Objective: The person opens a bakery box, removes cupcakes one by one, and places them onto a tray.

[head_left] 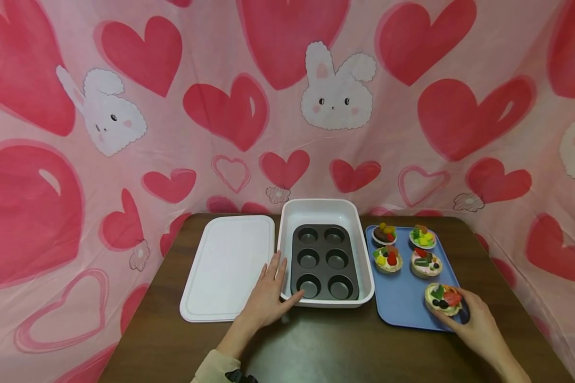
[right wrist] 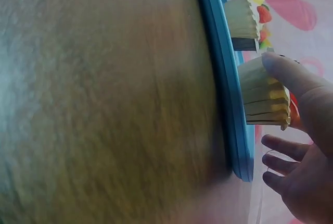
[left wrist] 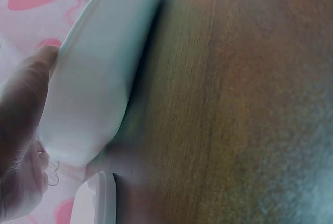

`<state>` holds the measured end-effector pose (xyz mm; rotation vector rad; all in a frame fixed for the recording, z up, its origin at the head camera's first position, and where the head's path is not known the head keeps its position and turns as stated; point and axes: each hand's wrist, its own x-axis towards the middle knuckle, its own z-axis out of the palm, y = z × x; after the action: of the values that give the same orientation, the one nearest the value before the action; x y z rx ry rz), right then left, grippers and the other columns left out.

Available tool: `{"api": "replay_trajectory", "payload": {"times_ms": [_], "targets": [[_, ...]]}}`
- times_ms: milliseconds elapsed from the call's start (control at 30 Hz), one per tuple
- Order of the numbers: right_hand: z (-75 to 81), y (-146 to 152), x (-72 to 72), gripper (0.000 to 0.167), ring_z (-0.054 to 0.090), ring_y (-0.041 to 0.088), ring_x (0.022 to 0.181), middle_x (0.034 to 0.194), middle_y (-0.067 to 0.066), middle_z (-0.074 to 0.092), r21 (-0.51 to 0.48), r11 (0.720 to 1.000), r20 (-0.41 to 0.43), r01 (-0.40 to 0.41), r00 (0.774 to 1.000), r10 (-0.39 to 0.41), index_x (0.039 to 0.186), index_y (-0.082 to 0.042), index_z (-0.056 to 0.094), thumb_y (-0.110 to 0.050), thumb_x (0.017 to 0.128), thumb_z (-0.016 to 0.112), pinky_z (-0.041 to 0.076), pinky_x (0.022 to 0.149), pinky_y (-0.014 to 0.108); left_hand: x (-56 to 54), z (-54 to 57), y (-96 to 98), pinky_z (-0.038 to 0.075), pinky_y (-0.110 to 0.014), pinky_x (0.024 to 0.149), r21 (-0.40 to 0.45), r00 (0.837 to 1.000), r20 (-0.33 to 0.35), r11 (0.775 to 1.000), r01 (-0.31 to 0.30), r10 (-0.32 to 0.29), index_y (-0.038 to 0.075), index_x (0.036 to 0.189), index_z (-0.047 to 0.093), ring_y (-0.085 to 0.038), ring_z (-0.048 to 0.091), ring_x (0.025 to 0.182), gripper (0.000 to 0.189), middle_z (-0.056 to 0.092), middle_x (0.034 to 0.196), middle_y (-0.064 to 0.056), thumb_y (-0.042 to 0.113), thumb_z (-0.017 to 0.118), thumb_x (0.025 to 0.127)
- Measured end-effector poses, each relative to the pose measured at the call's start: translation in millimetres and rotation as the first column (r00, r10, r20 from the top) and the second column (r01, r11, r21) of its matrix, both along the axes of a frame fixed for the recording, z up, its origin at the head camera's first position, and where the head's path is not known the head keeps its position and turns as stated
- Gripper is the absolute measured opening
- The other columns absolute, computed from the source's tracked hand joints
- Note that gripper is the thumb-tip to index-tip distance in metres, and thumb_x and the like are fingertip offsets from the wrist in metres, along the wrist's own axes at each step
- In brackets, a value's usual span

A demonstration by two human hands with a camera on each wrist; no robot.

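My right hand [head_left: 476, 322] is at a fruit-topped cupcake [head_left: 443, 299] near the front right of the blue tray [head_left: 397, 303]. Thumb and index finger pinch its sides, while the other fingers stand apart from it. In the right wrist view the thumb lies against the pale pleated wrapper [right wrist: 260, 96], whose base is right at the tray. My left hand [head_left: 268, 298] rests with spread fingers at the front left corner of a deep white pan [head_left: 366, 266], thumb over its front rim. Inside that pan lies a dark muffin tin [head_left: 322, 274] with bare cups.
Several other fruit-topped cupcakes [head_left: 426, 264] stand towards the back of the blue tray. A flat white lid [head_left: 230, 266] lies left of the pan on the brown wooden table [head_left: 316, 346]. Behind the table hangs a pink cloth [head_left: 287, 143] with hearts and rabbits.
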<state>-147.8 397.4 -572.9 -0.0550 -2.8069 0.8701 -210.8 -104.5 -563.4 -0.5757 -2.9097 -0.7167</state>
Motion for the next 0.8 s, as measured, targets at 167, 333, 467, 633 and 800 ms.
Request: {"api": "replay_trajectory", "payload": {"times_ms": [167,333,467,633,800], "targets": [[-5.2,-1,-1.1,0.082,0.051,0.065,0.123,0.134,0.049,0.055,0.009,1.000,-0.104,-0.021,0.994,0.022,0.138,0.021,0.053,-0.019,0.082,0.097,0.040,0.101,0.076,-1.8,0.1,0.1,0.024,-0.058,0.140,-0.004,1.000,-0.011,1.000,0.002,-0.002,0.002,0.172,0.033,-0.035,0.024,0.172,0.102,0.019,0.185,-0.018,0.067,0.064,0.100],[-4.8,-1,-2.2,0.082,0.051,0.064,0.122,0.132,0.048,0.057,0.009,0.999,-0.154,-0.042,0.987,0.042,0.136,0.020,0.056,-0.018,0.077,0.099,0.038,0.102,0.076,-3.5,-0.5,-0.1,0.023,-0.058,0.140,0.006,1.000,-0.005,1.000,-0.005,0.005,0.003,0.172,0.032,-0.035,0.024,0.172,0.102,0.018,0.185,-0.017,0.068,0.064,0.099],[1.7,-3,-2.3,0.092,0.044,0.066,0.129,0.140,0.048,0.051,0.009,1.000,-0.107,-0.030,0.994,0.031,0.145,0.020,0.047,-0.027,0.083,0.096,0.032,0.110,0.084,-3.2,-1.4,-0.7,0.023,-0.058,0.140,0.007,1.000,-0.003,1.000,-0.011,0.011,0.005,0.172,0.033,-0.034,0.024,0.172,0.102,0.018,0.185,-0.016,0.068,0.064,0.099],[15.6,-7,-7.1,0.093,0.038,0.068,0.135,0.146,0.048,0.046,-0.021,0.999,-0.116,-0.024,0.993,0.022,0.152,0.020,0.039,-0.030,0.092,0.090,0.026,0.115,0.087,-3.7,-1.1,-2.9,0.021,-0.060,0.140,-0.001,1.000,-0.001,1.000,0.001,-0.001,0.007,0.173,0.034,-0.034,0.024,0.172,0.100,0.020,0.185,-0.016,0.069,0.064,0.099],[33.0,-21,-24.0,0.091,0.034,0.070,0.141,0.152,0.047,0.042,-0.018,0.999,-0.145,-0.051,0.988,0.047,0.156,0.017,0.038,-0.032,0.096,0.086,0.023,0.118,0.088,-8.6,4.6,-8.1,0.020,-0.066,0.139,0.009,1.000,-0.024,1.000,0.006,-0.006,0.014,0.171,0.040,-0.036,0.025,0.172,0.090,0.026,0.183,-0.017,0.066,0.062,0.101]]}}
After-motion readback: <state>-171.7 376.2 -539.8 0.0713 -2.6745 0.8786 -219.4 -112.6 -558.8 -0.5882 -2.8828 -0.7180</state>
